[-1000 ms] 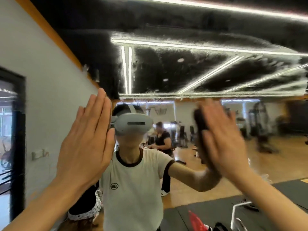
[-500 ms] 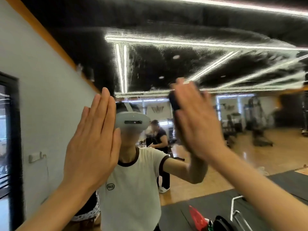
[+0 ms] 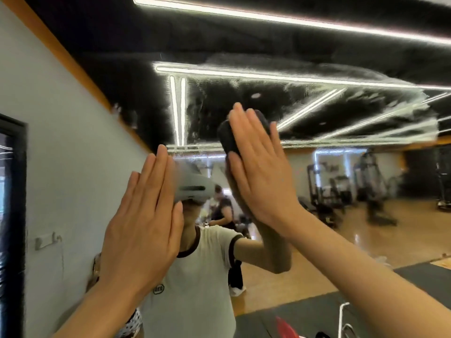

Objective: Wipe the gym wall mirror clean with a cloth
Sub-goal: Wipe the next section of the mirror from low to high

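Right hand (image 3: 258,172) presses dark cloth (image 3: 228,137) flat on wall mirror (image 3: 317,108), fingers straight, together. Left hand (image 3: 144,230) flat against glass, fingers straight, together, holding nothing.

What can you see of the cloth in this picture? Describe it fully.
The cloth is dark grey to black, looks soft and slightly fuzzy, and is bunched into a rounded pad. The right hand presses it flat against the mirror with straight fingers, covering most of it; only its upper and left edges show. It sits at the lower edge of a smeared patch.
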Available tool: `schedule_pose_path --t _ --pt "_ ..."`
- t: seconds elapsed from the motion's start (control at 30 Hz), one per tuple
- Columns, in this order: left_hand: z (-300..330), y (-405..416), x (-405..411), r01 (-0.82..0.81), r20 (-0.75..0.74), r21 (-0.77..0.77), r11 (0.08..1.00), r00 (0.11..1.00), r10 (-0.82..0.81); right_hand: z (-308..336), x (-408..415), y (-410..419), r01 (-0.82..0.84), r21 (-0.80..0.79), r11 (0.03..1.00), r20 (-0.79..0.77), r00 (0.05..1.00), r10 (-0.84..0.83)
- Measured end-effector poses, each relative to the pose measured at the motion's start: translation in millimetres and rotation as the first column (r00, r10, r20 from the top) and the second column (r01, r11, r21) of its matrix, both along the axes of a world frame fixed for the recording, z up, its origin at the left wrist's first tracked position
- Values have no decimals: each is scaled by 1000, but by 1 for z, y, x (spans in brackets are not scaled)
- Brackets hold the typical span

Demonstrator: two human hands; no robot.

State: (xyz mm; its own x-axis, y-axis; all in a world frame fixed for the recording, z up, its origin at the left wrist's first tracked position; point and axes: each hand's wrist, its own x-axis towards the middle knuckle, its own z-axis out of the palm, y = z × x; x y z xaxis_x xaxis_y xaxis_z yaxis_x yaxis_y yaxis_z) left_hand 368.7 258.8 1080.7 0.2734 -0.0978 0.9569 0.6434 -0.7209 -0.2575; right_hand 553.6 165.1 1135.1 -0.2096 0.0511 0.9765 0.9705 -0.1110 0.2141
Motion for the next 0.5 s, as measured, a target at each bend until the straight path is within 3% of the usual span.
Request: schedule_pose_path --t 0.17,0.23,0.3,0.43,0.5 --pt "0 2 0 15 -6 6 1000 1000 -15 0 86 -46 116 176 978 -455 890 -23" --pt "-1 3 0 15 -6 8 1000 1000 -15 6 68 -37 146 208 967 -502 865 -23" --pt "-1 3 0 21 -2 10 1000 1000 -21 15 26 -16 90 209 974 -377 926 -4" --pt "-1 2 0 22 3 12 1000 1000 -22 23 -35 17 5 31 1000 5 1000 -5" --pt "-1 1 -1 11 -3 9 1000 1000 -11 23 -12 4 19 -24 1000 42 999 -18"
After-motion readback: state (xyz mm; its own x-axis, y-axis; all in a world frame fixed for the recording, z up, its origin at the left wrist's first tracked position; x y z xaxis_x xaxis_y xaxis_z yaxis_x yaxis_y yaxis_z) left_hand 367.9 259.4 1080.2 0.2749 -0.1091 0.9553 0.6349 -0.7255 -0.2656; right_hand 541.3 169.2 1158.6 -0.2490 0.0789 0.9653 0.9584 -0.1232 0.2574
